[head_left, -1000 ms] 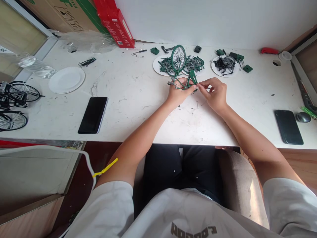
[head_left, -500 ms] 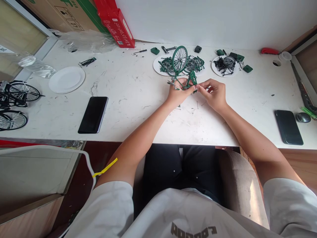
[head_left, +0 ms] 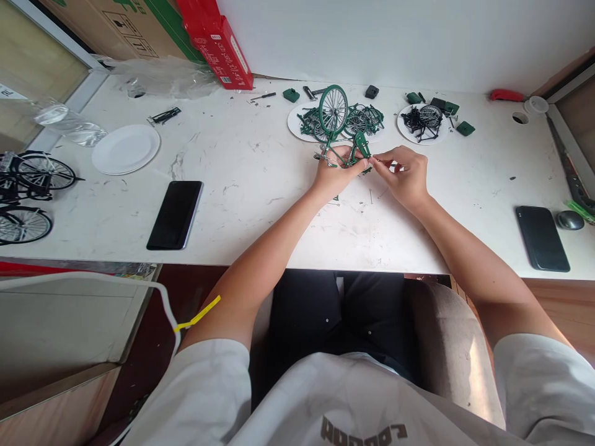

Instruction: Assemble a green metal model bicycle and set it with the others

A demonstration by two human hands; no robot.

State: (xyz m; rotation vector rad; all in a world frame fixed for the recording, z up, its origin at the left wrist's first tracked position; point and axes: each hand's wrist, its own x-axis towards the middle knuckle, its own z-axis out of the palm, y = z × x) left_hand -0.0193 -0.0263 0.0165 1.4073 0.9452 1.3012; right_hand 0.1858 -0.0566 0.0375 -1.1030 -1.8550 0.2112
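Evidently, left hand point(head_left: 335, 172) has grip closed round green model bicycle point(head_left: 361, 145) over bench point(head_left: 260, 217), near plate point(head_left: 294, 127); right hand point(head_left: 405, 176) touches its right end, grip's contents unclear. Slack left hold could let bicycle twist.

A pale wall point(head_left: 400, 43) stands behind the scuffed white surface point(head_left: 251, 179), with a dark reddish floor point(head_left: 179, 285) below and a brownish chair point(head_left: 444, 328) in front, its side catching a patch of light.
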